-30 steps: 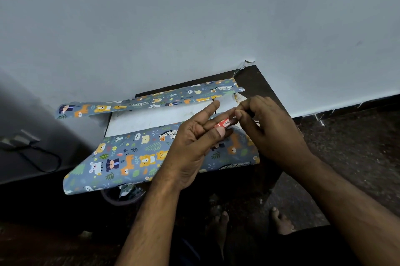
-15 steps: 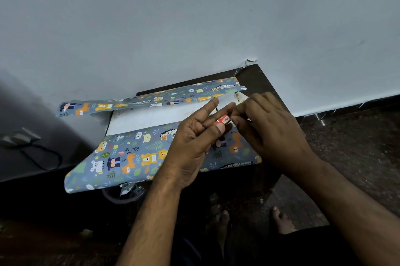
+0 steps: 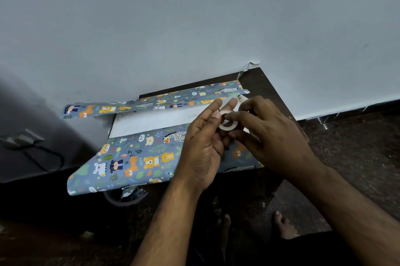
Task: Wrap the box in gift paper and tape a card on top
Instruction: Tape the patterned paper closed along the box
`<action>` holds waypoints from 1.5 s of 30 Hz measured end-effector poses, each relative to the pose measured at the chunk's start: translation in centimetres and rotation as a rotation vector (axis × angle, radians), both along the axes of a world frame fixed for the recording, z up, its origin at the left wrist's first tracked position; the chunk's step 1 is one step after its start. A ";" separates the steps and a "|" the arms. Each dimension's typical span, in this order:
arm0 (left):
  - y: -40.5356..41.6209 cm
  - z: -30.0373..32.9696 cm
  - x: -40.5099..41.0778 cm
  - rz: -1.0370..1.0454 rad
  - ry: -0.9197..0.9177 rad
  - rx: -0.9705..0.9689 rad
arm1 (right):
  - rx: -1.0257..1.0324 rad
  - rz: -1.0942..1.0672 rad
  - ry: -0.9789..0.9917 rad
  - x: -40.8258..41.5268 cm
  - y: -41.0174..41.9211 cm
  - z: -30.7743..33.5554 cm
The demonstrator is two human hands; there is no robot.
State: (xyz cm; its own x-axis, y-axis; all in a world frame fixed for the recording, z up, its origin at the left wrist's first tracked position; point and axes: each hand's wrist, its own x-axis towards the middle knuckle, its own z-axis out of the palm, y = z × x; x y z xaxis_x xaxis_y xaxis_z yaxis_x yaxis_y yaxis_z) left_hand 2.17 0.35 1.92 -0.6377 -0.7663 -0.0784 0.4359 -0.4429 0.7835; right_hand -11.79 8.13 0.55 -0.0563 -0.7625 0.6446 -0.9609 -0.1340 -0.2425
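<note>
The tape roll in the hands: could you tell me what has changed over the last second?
The tape roll has turned from edge-on to show its open ring; the right hand fingers now pinch its rim. The left hand still holds it. Gift paper and box unchanged.

Box: white top face visible as a strip, lay flat on small dark table against wall, long axis left-right. Paper: blue-grey, printed with bears, giraffes, leopards, leaves; near flap folded up over front of box, left end hanging past table edge; far flap lay along back edge, left end sticking out beyond box. Flaps apart, not closed over top. Tape roll: small, clear, pale ring, held above right end of box, tilted, pinched between left hand fingers and right hand fingertips. Card: not identifiable.
</note>
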 end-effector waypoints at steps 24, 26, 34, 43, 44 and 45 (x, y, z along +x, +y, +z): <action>2.1 -2.8 -5.3 -0.017 -0.019 -0.108 | 0.572 -0.437 -0.277 -7.2 0.2 -3.1; 2.1 -2.8 -5.2 -0.013 -0.029 -0.111 | 0.515 -0.424 -0.297 -7.0 0.0 -2.9; 1.9 -2.6 -4.7 -0.021 -0.015 -0.111 | 0.140 0.031 -1.028 -3.8 -0.3 -0.4; 1.2 -1.4 -3.6 -0.030 0.071 -0.051 | 0.006 0.153 -1.279 -2.1 -1.2 0.0; 1.1 -1.3 -3.4 -0.037 0.079 -0.040 | -0.007 0.157 -1.270 -1.9 -1.3 0.1; 1.0 -1.2 -3.2 -0.048 0.090 -0.023 | -0.020 0.146 -1.245 -1.7 -1.4 0.2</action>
